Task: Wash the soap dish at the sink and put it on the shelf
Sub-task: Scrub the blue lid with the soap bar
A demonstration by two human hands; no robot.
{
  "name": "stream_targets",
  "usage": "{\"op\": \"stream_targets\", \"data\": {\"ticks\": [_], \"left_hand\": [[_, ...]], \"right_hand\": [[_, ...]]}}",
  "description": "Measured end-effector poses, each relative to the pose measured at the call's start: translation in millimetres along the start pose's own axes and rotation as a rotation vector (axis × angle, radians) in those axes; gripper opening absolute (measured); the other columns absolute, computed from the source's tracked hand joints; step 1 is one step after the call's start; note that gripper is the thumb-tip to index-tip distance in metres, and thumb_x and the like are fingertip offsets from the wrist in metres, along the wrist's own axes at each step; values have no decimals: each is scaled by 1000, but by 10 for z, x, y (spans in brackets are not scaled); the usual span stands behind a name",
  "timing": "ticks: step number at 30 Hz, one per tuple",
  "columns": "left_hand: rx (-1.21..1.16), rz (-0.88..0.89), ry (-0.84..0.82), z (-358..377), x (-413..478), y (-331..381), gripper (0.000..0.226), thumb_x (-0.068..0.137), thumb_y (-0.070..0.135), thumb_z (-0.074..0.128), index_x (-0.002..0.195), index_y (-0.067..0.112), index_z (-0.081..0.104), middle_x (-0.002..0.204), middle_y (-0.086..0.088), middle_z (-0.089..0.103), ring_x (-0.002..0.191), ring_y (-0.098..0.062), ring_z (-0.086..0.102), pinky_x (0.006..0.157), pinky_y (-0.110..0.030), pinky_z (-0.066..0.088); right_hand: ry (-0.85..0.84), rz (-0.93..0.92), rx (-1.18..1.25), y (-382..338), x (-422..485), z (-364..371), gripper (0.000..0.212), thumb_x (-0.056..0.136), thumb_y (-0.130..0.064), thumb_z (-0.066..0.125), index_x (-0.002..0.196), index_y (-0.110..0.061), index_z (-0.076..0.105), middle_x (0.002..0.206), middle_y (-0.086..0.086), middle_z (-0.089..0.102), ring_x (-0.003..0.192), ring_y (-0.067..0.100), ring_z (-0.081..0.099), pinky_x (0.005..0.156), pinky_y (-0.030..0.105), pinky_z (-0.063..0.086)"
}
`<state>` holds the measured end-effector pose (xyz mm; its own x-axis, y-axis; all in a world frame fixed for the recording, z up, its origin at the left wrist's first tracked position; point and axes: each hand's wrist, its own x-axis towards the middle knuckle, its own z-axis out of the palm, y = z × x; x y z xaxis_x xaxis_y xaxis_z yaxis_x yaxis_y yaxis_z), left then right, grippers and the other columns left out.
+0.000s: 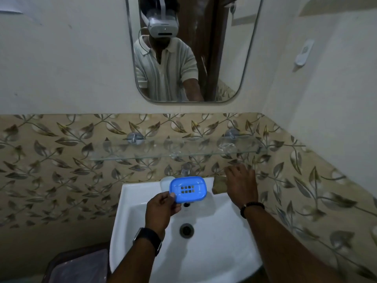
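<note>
My left hand (161,209) pinches the near left edge of a blue plastic soap dish (188,189) with drain slots, holding it above the white sink (142,221), in front of the tap (186,169). My right hand (241,185) hovers over the sink's back right corner with fingers spread, holding nothing, close to a brownish scrub pad (219,184). A clear glass shelf (177,152) runs along the leaf-patterned wall just above the tap.
A white soap bar or container (165,182) sits on the sink's back rim behind the dish. The drain (186,230) lies mid-basin. A mirror (189,50) hangs above the shelf. A lined waste bin (77,266) stands at the lower left.
</note>
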<state>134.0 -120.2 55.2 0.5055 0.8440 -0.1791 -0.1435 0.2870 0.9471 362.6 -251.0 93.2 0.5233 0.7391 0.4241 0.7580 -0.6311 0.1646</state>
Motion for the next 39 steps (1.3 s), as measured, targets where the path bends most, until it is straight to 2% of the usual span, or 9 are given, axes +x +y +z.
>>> {"op": "stream_targets", "data": {"ticks": [4,8,13,15,19,25,31,36,39], "left_hand": [[-6,-1,19,-57,-2,-79,18,95,13,66,101,-3,72,75,-17,75,68,-25,70,68,-30,63],[-21,-13,45,-75,-16,-129,15,95,11,65,102,-1,73,81,-18,76,72,-25,72,69,-31,63],[-15,-18,65,-86,-51,-178,14,95,9,65,101,-2,73,78,-18,73,71,-23,69,69,-31,62],[-3,-19,67,-89,-55,-175,14,95,10,66,101,-1,73,80,-20,74,72,-23,69,70,-32,63],[1,-26,98,-87,-55,-143,14,95,9,66,101,0,73,82,-23,74,72,-25,70,69,-31,62],[-9,-35,89,-93,-73,-40,16,94,11,68,101,-1,73,84,-20,76,74,-24,71,69,-32,62],[-67,-35,47,-85,-77,72,21,94,13,67,106,-5,70,89,-15,78,85,-23,76,76,-32,62],[-139,-32,19,35,-134,94,22,95,10,65,108,-7,67,85,-16,75,73,-21,72,72,-35,63],[-158,-16,-60,188,-234,115,20,95,11,65,107,-4,68,89,-20,78,77,-25,75,74,-38,64]], "right_hand": [[-119,58,68,89,175,435,38,69,1,67,106,-8,72,101,13,73,96,36,63,80,45,44],[-362,131,104,134,293,827,47,88,-13,53,134,-22,57,131,6,61,125,34,47,98,48,36],[-539,153,110,10,137,1254,35,96,-23,51,129,-30,58,144,2,50,142,32,33,109,50,34],[-499,173,119,6,111,1292,32,94,-17,53,122,-27,62,137,3,54,137,31,38,103,47,37],[-343,130,136,76,187,1228,16,69,3,75,71,-13,72,78,10,71,94,35,64,85,48,49],[-417,275,169,143,161,1226,21,91,-19,53,96,-20,73,103,-2,70,117,29,56,101,40,44],[38,640,985,-14,-64,749,12,91,-6,66,98,0,72,100,23,72,93,40,65,82,50,55],[506,272,810,-363,-187,-72,12,88,-20,57,95,-17,67,88,5,68,87,27,56,78,41,43],[389,-153,528,-670,-279,-444,14,86,-20,52,93,-28,62,88,-5,64,91,22,54,79,41,37]]}}
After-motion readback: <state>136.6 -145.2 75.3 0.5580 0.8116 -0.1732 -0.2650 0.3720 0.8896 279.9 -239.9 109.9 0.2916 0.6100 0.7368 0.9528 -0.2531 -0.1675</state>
